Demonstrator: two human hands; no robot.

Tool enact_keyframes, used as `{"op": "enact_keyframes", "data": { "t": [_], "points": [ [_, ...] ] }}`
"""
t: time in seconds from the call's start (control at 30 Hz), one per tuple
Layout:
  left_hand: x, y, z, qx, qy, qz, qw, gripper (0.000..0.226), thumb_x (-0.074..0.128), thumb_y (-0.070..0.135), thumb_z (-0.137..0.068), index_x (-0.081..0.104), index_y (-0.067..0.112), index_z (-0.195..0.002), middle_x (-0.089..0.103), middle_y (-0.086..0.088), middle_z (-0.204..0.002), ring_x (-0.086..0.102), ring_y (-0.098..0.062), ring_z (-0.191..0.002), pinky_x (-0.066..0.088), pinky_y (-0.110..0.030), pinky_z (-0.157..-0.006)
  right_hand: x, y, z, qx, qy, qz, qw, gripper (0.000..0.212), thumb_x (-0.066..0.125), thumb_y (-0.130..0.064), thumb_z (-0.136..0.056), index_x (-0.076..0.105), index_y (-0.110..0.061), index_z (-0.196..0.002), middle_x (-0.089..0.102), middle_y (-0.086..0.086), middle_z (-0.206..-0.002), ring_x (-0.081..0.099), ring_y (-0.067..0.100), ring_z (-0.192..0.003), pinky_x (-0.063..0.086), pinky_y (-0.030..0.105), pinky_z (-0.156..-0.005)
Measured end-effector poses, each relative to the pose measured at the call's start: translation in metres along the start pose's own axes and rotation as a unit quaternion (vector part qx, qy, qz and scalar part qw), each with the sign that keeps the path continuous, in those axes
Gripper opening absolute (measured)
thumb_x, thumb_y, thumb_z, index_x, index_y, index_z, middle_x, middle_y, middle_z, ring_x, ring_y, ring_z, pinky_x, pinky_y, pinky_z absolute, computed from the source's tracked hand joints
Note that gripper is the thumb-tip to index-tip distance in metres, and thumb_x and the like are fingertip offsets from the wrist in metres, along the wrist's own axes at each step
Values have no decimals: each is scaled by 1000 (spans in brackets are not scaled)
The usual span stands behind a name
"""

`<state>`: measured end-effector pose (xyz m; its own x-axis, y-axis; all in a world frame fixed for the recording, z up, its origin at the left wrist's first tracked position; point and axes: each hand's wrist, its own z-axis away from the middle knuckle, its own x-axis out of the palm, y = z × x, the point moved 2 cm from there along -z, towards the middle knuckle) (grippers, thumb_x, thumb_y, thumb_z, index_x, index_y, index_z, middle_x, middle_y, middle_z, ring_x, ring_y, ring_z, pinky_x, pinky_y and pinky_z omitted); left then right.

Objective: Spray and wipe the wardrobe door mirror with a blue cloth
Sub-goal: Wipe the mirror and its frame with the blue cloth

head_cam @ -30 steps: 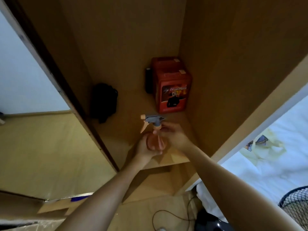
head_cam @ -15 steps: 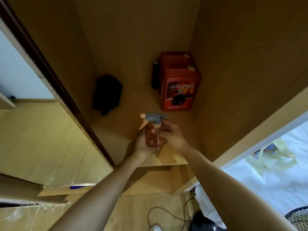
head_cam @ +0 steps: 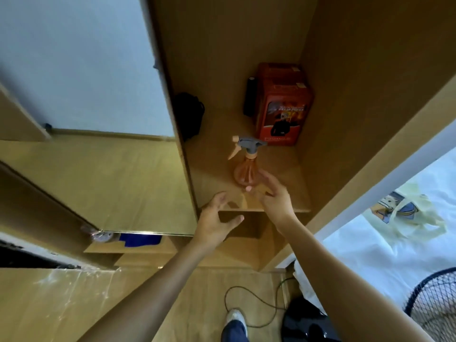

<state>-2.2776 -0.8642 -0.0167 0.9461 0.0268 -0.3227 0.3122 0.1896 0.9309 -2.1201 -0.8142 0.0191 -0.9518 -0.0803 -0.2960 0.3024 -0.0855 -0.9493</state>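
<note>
An orange spray bottle [head_cam: 246,169] with a grey trigger head stands upright on the wardrobe shelf [head_cam: 278,193]. My right hand [head_cam: 271,196] is open just below and right of it, fingertips close to its base, holding nothing. My left hand [head_cam: 217,218] is open at the shelf's front edge, apart from the bottle. The mirrored door [head_cam: 86,119] fills the left of the view, reflecting wall and floor. A piece of blue cloth [head_cam: 142,239] shows low on the left, below the mirror's bottom edge.
A red box [head_cam: 281,104] and a dark cylinder [head_cam: 249,96] stand at the shelf's back right, a black bag [head_cam: 190,114] at the back left. Below lie a cable [head_cam: 249,302], a fan grille [head_cam: 434,299], a white bed [head_cam: 394,243] and my shoe [head_cam: 235,319].
Both hands have let go of the spray bottle, which now stands alone on the shelf. My left hand has drawn back to the shelf edge, and my head has turned left.
</note>
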Motion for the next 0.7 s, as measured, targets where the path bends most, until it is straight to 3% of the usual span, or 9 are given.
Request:
{"op": "enact_keyframes", "data": {
  "t": [0.1, 0.47, 0.7],
  "points": [
    [-24, -15, 37, 1, 10, 26, 1000, 68, 78, 26, -79, 43, 20, -137, 48, 13, -125, 41, -5, -126, 33, -25, -109, 25, 0, 38, 3, -8, -13, 1000, 52, 74, -33, -85, 54, -32, -134, 55, -11, -137, 47, 4, -127, 38, 31, -107],
    [-190, -116, 209, -28, 105, 14, 994, 69, 78, 19, -78, 43, 14, -138, 49, 1, -138, 44, -11, -129, 34, -21, -103, 204, -3, 179, 35, -114, -12, 993, 51, 72, -25, -87, 54, -27, -135, 57, -10, -135, 49, 3, -125, 40, 25, -103],
    [-265, -173, 229, -76, 155, 20, 985, 64, 75, 17, -81, 44, 17, -137, 50, 0, -138, 45, -13, -128, 34, -22, -102, 310, 8, 203, 67, -196, -5, 978, 57, 72, -26, -86, 51, -25, -139, 53, -7, -140, 46, 3, -127, 41, 21, -100]
  ]
}}
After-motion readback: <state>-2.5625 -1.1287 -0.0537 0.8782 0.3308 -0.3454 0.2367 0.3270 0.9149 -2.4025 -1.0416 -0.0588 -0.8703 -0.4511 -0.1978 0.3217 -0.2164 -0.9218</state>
